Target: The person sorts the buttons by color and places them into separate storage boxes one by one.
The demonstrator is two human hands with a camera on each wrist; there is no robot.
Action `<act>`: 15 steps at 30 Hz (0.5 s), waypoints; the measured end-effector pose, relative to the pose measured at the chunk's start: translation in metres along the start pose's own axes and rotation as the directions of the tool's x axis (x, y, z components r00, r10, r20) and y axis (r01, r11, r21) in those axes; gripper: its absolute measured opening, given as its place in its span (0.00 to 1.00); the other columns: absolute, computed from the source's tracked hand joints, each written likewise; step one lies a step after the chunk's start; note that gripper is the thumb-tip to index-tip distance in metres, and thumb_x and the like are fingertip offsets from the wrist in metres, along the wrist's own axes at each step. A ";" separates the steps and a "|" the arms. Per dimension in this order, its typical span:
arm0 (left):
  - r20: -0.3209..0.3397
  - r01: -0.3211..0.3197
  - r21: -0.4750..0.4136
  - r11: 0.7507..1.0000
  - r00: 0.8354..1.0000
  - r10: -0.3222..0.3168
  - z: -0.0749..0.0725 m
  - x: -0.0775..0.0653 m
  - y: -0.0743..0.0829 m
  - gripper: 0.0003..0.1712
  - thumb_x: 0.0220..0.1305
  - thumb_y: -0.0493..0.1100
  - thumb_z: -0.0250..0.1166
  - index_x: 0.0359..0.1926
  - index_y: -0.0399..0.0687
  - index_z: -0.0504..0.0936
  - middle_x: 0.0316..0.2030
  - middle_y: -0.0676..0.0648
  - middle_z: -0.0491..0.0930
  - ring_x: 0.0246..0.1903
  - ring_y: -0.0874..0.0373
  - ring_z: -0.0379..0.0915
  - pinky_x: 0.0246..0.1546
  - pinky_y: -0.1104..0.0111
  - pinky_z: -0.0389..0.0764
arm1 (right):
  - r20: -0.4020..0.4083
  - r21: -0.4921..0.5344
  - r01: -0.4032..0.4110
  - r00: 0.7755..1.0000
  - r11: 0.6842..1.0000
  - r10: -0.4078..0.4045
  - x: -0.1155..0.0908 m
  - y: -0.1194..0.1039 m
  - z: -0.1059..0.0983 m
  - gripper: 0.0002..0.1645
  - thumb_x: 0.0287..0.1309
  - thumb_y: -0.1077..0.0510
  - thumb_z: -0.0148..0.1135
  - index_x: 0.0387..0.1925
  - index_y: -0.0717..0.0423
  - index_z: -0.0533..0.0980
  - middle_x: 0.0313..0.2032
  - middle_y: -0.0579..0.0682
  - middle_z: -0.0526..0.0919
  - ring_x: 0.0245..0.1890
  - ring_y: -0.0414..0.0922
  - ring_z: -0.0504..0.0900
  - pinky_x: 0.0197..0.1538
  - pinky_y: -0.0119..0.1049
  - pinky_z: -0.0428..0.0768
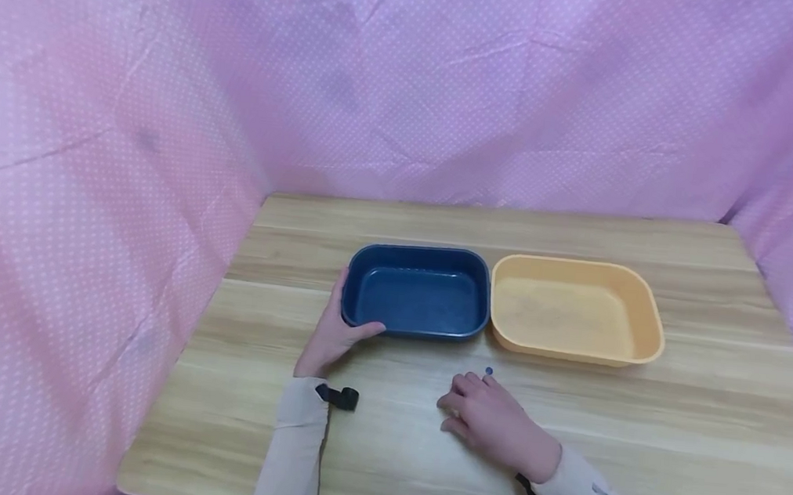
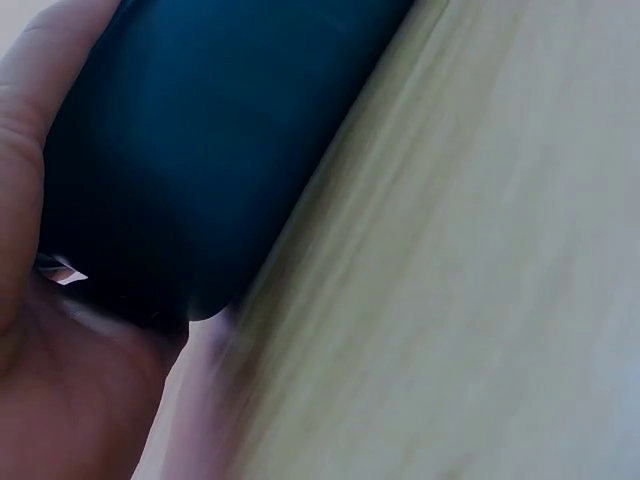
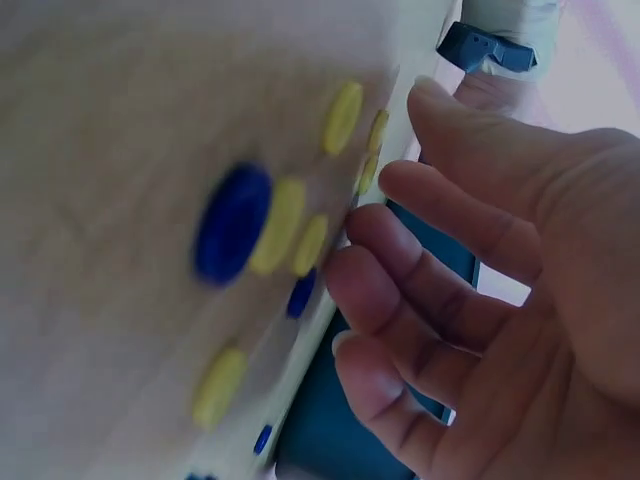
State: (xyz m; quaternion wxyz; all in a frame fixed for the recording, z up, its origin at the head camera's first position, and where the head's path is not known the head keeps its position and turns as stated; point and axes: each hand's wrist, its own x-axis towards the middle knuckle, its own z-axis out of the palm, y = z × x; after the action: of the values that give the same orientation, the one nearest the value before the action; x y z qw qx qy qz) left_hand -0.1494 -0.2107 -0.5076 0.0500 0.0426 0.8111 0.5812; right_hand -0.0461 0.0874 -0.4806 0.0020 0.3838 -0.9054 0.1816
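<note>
At the left end of a dark blue plastic bin (image 1: 420, 253), my left hand (image 1: 332, 336) grips the wall. Its thumb lies along the front rim and the other fingers go round the left side, mostly hidden. My right hand (image 1: 494, 425) hovers low over the table in front of the bins, fingers loosely bent, nothing seen between them. Close to its fingers in the right wrist view are several small flat discs, among them a blue disc (image 3: 234, 225) and a yellow disc (image 3: 219, 388), blurred. The head view shows one small blue disc (image 1: 489, 371) just beyond the right hand.
A yellow-orange bin (image 1: 571, 353) stands at the right of the blue bin, their sides touching or nearly so. Both sit on a wood-grain table (image 1: 720, 433). Pink dotted cloth (image 1: 451, 111) hangs behind and along the sides.
</note>
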 end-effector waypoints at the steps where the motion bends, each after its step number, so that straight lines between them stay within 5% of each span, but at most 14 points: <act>1: 0.002 0.006 -0.003 1.000 1.000 -0.006 0.000 0.001 0.000 0.68 0.52 0.39 0.76 0.77 0.60 0.34 0.76 0.53 0.39 0.73 0.51 0.38 0.70 0.49 0.44 | -0.009 -0.008 0.006 1.000 1.000 -0.006 0.001 -0.001 0.001 0.11 0.53 0.51 0.71 0.38 0.49 0.83 0.33 0.41 0.73 0.37 0.41 0.72 0.43 0.43 0.73; 15: -0.030 -0.001 -0.037 0.999 1.000 -0.001 0.001 -0.001 -0.001 0.68 0.49 0.47 0.78 0.77 0.66 0.37 0.75 0.56 0.43 0.72 0.51 0.42 0.69 0.46 0.46 | -0.008 -0.033 0.000 1.000 0.999 -0.001 0.008 -0.001 0.004 0.06 0.52 0.53 0.71 0.26 0.45 0.80 0.29 0.38 0.72 0.34 0.41 0.73 0.37 0.36 0.65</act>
State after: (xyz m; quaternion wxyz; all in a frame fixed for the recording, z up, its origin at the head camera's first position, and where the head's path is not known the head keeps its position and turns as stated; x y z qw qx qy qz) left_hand -0.1486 -0.2100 -0.5089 0.0385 0.0329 0.8008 0.5968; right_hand -0.0509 0.0800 -0.4825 0.0120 0.3831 -0.9082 0.1681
